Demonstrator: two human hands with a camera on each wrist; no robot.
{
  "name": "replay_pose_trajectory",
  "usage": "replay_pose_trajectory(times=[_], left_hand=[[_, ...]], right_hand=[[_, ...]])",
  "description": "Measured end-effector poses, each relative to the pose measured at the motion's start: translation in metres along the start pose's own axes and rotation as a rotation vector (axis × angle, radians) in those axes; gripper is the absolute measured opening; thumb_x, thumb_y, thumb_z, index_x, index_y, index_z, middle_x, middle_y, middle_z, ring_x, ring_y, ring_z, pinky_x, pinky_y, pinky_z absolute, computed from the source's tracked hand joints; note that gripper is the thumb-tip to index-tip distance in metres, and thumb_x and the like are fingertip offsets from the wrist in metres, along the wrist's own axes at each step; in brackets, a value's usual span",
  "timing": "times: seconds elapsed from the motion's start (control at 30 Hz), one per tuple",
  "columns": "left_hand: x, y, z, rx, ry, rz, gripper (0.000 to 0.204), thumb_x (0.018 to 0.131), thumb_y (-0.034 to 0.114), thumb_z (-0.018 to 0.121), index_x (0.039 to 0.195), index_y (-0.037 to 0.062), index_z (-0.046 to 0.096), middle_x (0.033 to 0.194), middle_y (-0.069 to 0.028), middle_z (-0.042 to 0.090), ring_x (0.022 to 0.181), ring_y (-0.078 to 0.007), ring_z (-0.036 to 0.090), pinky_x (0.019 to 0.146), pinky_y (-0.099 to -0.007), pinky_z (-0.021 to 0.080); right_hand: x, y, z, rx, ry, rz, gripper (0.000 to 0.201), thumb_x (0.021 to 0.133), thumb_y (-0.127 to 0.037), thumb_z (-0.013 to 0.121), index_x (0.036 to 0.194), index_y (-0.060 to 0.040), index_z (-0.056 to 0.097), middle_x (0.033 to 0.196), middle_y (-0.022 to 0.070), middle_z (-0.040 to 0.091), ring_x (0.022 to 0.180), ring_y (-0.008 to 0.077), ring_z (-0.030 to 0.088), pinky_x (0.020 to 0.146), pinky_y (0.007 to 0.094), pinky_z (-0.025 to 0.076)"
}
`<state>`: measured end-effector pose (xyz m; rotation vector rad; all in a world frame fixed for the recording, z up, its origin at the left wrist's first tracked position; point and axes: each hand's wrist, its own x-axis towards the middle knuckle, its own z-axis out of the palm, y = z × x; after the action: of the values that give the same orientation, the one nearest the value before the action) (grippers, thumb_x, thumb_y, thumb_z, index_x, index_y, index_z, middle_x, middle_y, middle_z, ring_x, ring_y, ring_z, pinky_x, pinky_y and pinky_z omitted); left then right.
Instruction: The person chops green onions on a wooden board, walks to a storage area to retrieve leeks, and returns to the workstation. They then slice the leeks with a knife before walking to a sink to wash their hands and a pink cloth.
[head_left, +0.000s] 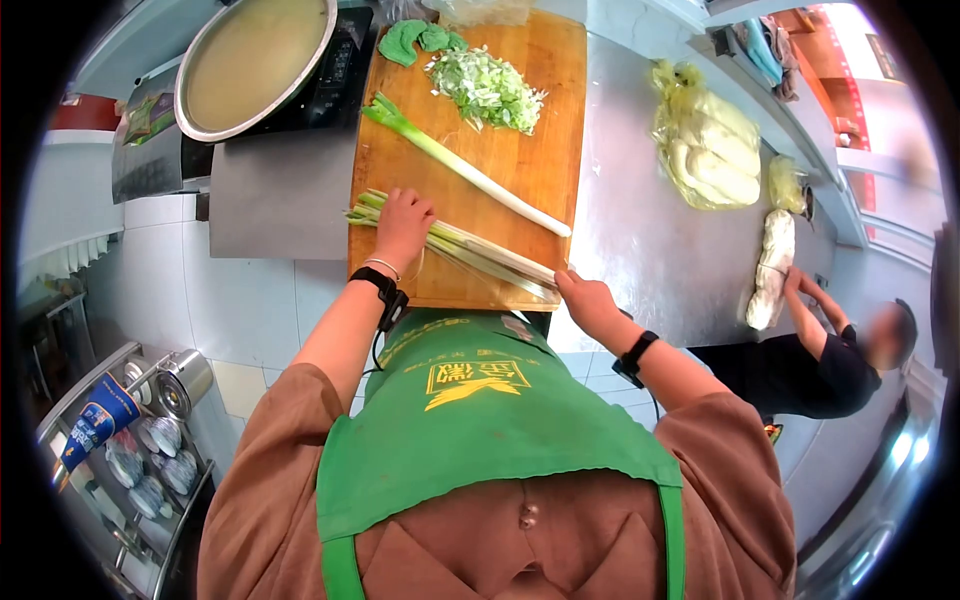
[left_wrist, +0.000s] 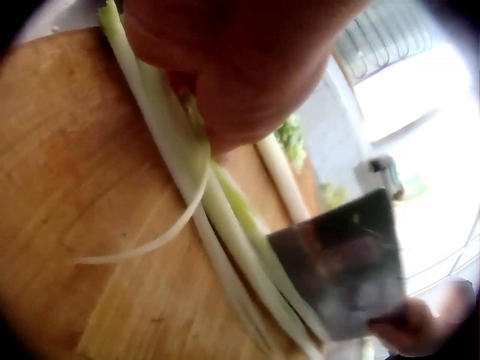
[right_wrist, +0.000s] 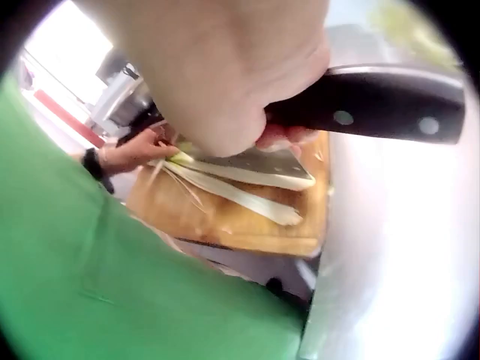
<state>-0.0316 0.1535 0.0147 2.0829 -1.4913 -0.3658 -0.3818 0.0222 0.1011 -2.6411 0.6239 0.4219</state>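
Observation:
My left hand (head_left: 404, 232) grips split scallion stalks (head_left: 480, 250) near their green ends, over the front of the wooden board (head_left: 540, 80). In the right wrist view my right hand (right_wrist: 232, 75) holds a cleaver by its black handle (right_wrist: 375, 103); the blade (left_wrist: 345, 262) shows beside the stalks in the left wrist view. One whole scallion (head_left: 470, 178) lies diagonally behind the split ones. Chopped scallion (head_left: 490, 92) is heaped at the back of the board. A thin strip (left_wrist: 150, 244) curls away from the stalks under my left hand.
A large pot of cloudy liquid (head_left: 255, 65) stands at the back left on a black cooker (head_left: 345, 65). Yellowish bags of pale food (head_left: 712, 150) lie right of the board. Another person (head_left: 830, 360) at the far right touches a wrapped white bundle (head_left: 772, 268). Green leaves (head_left: 403, 42) lie at the board's back.

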Motion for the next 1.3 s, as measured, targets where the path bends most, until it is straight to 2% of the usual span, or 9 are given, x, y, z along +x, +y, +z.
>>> replay_pose_trajectory(times=[0.1,0.37,0.5,0.6,0.87,1.0,1.07,1.1,1.3], left_hand=[[0.001,0.003,-0.002,0.010,0.025,0.007,0.011,0.076,0.013,0.076,0.081,0.0126,0.066,0.090,-0.0063,0.056,0.095,-0.0307,0.052,0.084,-0.0415,0.047],[0.000,0.005,-0.004,0.006,-0.013,-0.006,0.012,0.077,0.013,0.076,0.084,0.0120,0.065,0.091,-0.0068,0.055,0.096,-0.0308,0.051,0.084,-0.0422,0.047],[-0.002,0.006,-0.004,0.008,0.021,0.007,0.012,0.078,0.012,0.075,0.084,0.0121,0.065,0.091,-0.0068,0.055,0.097,-0.0306,0.051,0.085,-0.0422,0.046],[-0.001,0.008,-0.007,0.003,0.003,-0.009,0.012,0.078,0.012,0.075,0.084,0.0122,0.064,0.091,-0.0064,0.055,0.097,-0.0307,0.051,0.085,-0.0422,0.046],[-0.001,0.004,-0.004,0.024,0.022,0.025,0.011,0.078,0.012,0.074,0.084,0.0126,0.064,0.090,-0.0065,0.055,0.094,-0.0309,0.052,0.084,-0.0422,0.046],[-0.001,0.005,-0.007,-0.003,0.003,0.025,0.012,0.079,0.010,0.073,0.086,0.0088,0.063,0.092,-0.0087,0.056,0.095,-0.0322,0.052,0.084,-0.0431,0.045],[-0.001,0.005,-0.009,-0.005,-0.002,0.021,0.012,0.079,0.009,0.073,0.087,0.0089,0.063,0.091,-0.0088,0.056,0.095,-0.0322,0.052,0.084,-0.0431,0.045],[-0.002,0.006,-0.009,-0.009,-0.006,0.018,0.012,0.079,0.009,0.073,0.087,0.0090,0.064,0.091,-0.0089,0.056,0.095,-0.0322,0.052,0.084,-0.0431,0.045],[-0.002,0.005,-0.008,0.005,0.002,0.032,0.012,0.079,0.012,0.074,0.085,0.0115,0.063,0.091,-0.0077,0.055,0.095,-0.0318,0.051,0.084,-0.0435,0.046]], right_hand=[[0.009,0.018,0.012,0.020,0.029,-0.024,0.019,0.089,-0.007,0.055,0.106,-0.0089,0.048,0.089,0.0121,0.063,0.070,0.0348,0.067,0.059,0.0424,0.055],[-0.012,0.014,-0.033,0.050,0.045,-0.052,0.016,0.088,-0.006,0.056,0.102,-0.0085,0.049,0.084,0.0116,0.062,0.068,0.0352,0.065,0.058,0.0419,0.054],[-0.008,0.024,-0.003,0.046,0.019,-0.021,0.018,0.088,-0.006,0.055,0.105,-0.0080,0.049,0.084,0.0125,0.061,0.068,0.0354,0.065,0.058,0.0422,0.054],[0.000,0.026,0.012,0.040,0.093,-0.016,0.018,0.089,-0.007,0.055,0.106,-0.0076,0.050,0.085,0.0128,0.062,0.068,0.0348,0.065,0.059,0.0424,0.055],[-0.016,0.015,-0.023,0.152,0.157,-0.014,0.014,0.092,-0.013,0.057,0.103,-0.0096,0.051,0.090,0.0123,0.065,0.069,0.0338,0.067,0.059,0.0414,0.056],[-0.013,0.014,-0.013,0.104,0.104,-0.030,0.017,0.090,-0.012,0.059,0.105,-0.0106,0.051,0.091,0.0111,0.065,0.069,0.0342,0.067,0.059,0.0416,0.056],[-0.006,0.009,0.003,0.043,0.029,0.038,0.019,0.089,-0.010,0.059,0.105,-0.0114,0.050,0.090,0.0103,0.064,0.069,0.0351,0.066,0.060,0.0422,0.055],[-0.002,0.013,0.014,0.082,0.100,-0.028,0.013,0.093,-0.012,0.055,0.105,-0.0095,0.050,0.094,0.0129,0.065,0.069,0.0374,0.065,0.057,0.0454,0.053],[-0.012,0.019,-0.004,0.169,0.087,-0.016,0.013,0.097,-0.015,0.056,0.109,-0.0099,0.053,0.092,0.0125,0.066,0.072,0.0365,0.066,0.060,0.0444,0.054]])
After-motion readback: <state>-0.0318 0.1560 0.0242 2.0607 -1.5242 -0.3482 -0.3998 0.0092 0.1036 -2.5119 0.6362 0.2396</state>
